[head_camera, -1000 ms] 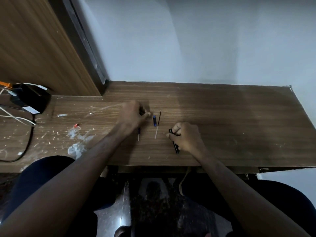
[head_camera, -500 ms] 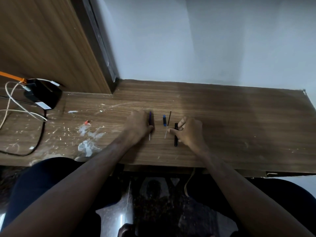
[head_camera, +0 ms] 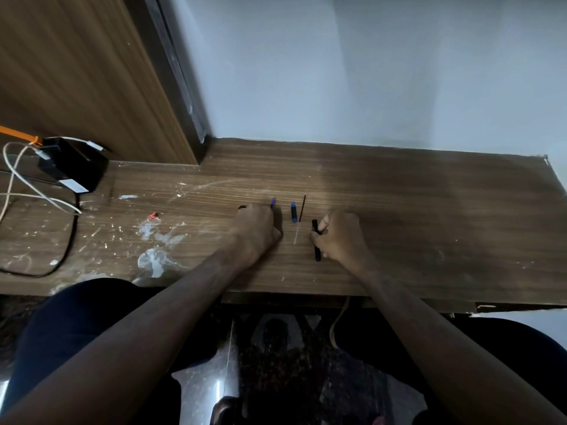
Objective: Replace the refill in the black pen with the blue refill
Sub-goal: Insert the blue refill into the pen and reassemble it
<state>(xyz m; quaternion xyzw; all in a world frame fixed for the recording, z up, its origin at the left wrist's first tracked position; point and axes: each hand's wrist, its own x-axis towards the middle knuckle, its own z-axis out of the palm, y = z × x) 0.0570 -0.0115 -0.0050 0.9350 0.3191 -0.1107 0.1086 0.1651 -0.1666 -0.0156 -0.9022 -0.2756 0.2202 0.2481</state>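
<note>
Black pen (head_camera: 316, 240) half-hidden by R hand (head_camera: 339, 237).

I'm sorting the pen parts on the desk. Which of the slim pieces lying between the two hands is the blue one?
The short blue piece, lying free nearer the left hand. Beside it, the long thin refill is dark above, pale below; the black pen is at the right hand.

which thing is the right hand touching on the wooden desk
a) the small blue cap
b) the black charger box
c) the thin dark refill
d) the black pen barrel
d: the right hand has its fingers around the black pen barrel lying on the wooden desk, while the small blue cap and the thin dark refill lie untouched just to its left.
</note>
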